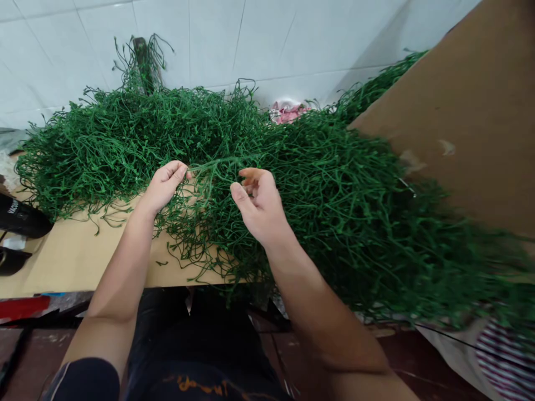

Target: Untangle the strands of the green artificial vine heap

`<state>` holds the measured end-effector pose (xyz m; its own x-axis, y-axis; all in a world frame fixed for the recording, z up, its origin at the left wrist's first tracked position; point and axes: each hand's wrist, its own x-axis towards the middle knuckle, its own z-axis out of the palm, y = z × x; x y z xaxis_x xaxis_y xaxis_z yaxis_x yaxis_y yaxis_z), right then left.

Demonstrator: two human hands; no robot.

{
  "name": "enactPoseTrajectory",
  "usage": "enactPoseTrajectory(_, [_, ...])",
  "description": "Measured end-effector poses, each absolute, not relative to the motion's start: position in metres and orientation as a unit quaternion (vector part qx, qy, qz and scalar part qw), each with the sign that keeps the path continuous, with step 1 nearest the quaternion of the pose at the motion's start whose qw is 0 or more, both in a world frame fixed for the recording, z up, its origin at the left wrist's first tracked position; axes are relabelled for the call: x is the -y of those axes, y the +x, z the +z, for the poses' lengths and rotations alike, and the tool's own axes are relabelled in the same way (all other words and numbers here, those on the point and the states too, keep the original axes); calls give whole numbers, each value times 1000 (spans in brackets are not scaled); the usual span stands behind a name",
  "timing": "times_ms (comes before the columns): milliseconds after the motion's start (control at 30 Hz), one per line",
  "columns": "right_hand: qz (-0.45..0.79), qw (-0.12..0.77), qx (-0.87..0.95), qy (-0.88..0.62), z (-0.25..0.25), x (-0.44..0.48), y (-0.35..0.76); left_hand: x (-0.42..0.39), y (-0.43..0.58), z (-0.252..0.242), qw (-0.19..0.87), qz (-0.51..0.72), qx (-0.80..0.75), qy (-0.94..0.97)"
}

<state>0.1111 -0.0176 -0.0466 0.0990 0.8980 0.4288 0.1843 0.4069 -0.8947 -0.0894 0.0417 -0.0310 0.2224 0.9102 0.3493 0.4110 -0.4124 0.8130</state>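
My left hand [166, 185] pinches one end of a thin, branched green stem [215, 162], which looks like part of an artificial plant. The stem stretches rightward, slightly blurred, over a large heap of similar stems. My right hand [263, 209] is just beside its branches, thumb and fingers apart and curved, with nothing visibly held. The green stem pile [334, 172] spreads behind and to the right of my hands, and another thick mound of stems [112, 139] lies to the left. Small knobs tip many of the stems.
A cardboard-covered table [79, 253] lies under the heap. At the right leans a large brown cardboard sheet [468, 111]. A dark post [143, 64] rises behind the mound near the tiled wall [267, 39]. Pink-and-white material [288, 111] sits behind, and a black bottle [23, 217] lies left.
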Motion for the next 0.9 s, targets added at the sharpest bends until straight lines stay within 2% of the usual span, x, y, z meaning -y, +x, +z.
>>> enactPoseTrajectory(67, [341,617,537,-464,-50,16,105,-38,-87,-27,313,424,-441,726])
enactPoseTrajectory(200, [537,537,506,-409,-48,21,88,-32,-81,-20,321,417,-428,735])
enactPoseTrajectory(300, [607,524,470,-368,-44,19,75,-30,-79,-20,290,418,-439,740])
enactPoseTrajectory(367, [578,569,446,-380,-44,15,71,-29,-79,-22,261,418,-442,750])
enactPoseTrajectory(467, [415,636,467,-453,-48,8,74,-29,-81,-24,216,409,-443,768])
enactPoseTrajectory(567, [268,596,578,-489,-48,5,82,-27,-82,-24,162,387,-451,788])
enactPoseTrajectory(667, [196,547,669,-463,-41,3,85,-25,-80,-22,111,353,-457,809])
enactPoseTrajectory(767, [202,562,677,-431,-34,1,83,-24,-78,-21,88,334,-456,820])
enactPoseTrajectory(900, [361,612,588,-386,-26,0,82,-27,-85,-26,99,322,-460,822])
